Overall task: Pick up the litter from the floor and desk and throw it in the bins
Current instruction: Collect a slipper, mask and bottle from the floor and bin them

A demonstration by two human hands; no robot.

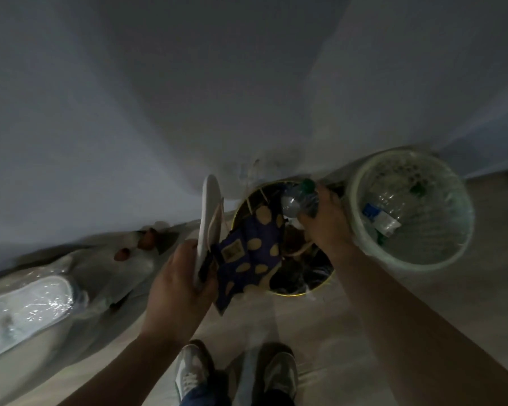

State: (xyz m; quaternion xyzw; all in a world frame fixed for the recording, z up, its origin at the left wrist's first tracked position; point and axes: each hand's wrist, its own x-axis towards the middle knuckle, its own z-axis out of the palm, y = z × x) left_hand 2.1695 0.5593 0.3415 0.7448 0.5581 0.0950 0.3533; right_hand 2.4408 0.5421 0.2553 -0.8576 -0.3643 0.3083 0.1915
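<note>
Gripped in the left hand (176,282), fingers curled: a white plate (209,218) on edge and a blue packet (247,259) with tan spots (probably a crisp bag, too dim to read). Clamped in the right hand (326,221): a crushed clear bottle (298,199). Beneath both hands, the yellow-rimmed bin (291,293); just right of the right hand, a pale bin (423,266).

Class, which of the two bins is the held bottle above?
The dark, yellow-rimmed bin; the right hand holds the bottle over it. The pale bin stands further right.
</note>
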